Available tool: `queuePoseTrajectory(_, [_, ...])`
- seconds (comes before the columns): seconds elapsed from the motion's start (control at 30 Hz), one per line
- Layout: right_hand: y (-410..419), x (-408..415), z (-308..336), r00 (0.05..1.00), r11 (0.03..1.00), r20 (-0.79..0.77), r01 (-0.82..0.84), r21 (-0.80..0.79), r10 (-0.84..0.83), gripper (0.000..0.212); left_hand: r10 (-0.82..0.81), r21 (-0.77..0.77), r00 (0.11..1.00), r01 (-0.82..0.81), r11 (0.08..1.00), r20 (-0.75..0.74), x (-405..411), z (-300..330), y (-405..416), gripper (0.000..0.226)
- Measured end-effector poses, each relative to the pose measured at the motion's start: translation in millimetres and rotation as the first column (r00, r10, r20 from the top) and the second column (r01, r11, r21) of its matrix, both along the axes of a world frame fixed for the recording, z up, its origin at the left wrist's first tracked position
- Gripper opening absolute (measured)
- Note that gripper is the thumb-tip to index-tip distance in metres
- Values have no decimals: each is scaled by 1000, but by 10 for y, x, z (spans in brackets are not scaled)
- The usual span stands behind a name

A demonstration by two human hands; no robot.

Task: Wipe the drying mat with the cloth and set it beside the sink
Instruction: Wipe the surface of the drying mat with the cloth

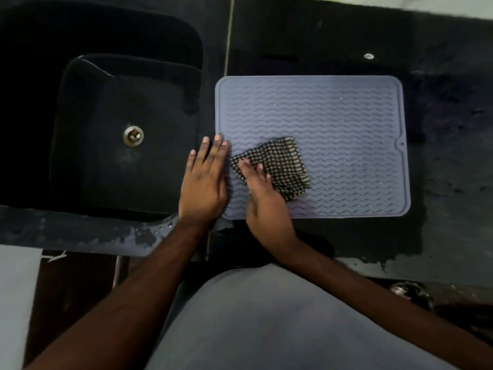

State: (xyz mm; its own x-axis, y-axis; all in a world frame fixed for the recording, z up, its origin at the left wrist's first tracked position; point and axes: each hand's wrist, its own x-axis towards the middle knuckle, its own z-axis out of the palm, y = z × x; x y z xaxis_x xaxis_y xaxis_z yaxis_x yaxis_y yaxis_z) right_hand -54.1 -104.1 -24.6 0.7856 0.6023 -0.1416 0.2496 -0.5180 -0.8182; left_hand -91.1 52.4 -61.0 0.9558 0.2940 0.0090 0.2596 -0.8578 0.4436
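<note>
Head view shows the left hand, fingers straight and flat, steadying the grey ribbed silicone drying mat while the right hand, fingers flat, presses the checked cloth to wipe.

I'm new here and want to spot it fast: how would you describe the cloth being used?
Start at the black sink; right of it lies a grey ribbed mat. On the mat's near left part, under the right hand, lies the cloth: folded, with a dark and light check, the only patterned thing there.

counter: dark stone worktop; wet patches at front edge | light: dim | floor: unclear
</note>
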Motion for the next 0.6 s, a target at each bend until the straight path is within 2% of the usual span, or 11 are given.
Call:
queuePoseTrajectory(0.07, [47, 69, 82, 999, 995, 29, 37, 91, -40, 55, 68, -100, 996, -62, 993, 63, -14, 14, 23, 61])
queuePoseTrajectory(0.13, [24, 151, 103, 988, 995, 146, 35, 93, -48, 44, 131, -142, 987, -117, 983, 90, -14, 11, 57, 56])
queuePoseTrajectory(0.17, [-3, 177, 63, 976, 1000, 216, 7, 30, -14, 42, 129, -145, 987, -114, 983, 95, -11, -2, 63, 55])
queuePoseTrajectory(0.23, [-48, 193, -56, 940, 977, 318, -60, -203, 124, 49, 103, -164, 989, -85, 983, 108, -8, -31, 73, 56])
queuePoseTrajectory(0.3, [-56, 148, -183, 878, 895, 377, -117, -430, 296, 61, 124, -215, 983, -94, 972, 134, -17, -47, 104, 52])
queuePoseTrajectory(0.33, [-47, 116, -217, 846, 864, 403, -125, -488, 350, 63, 138, -233, 979, -101, 967, 150, -21, -50, 121, 49])
queuePoseTrajectory(0.47, [-75, 64, -255, 768, 857, 484, -159, -489, 419, 52, 122, -215, 979, -85, 973, 165, -31, -76, 133, 49])
queuePoseTrajectory(0.6, [-273, 200, -252, 669, 796, 457, -368, -481, 586, 53, 86, -143, 983, -63, 988, 163, -34, -82, 123, 49])
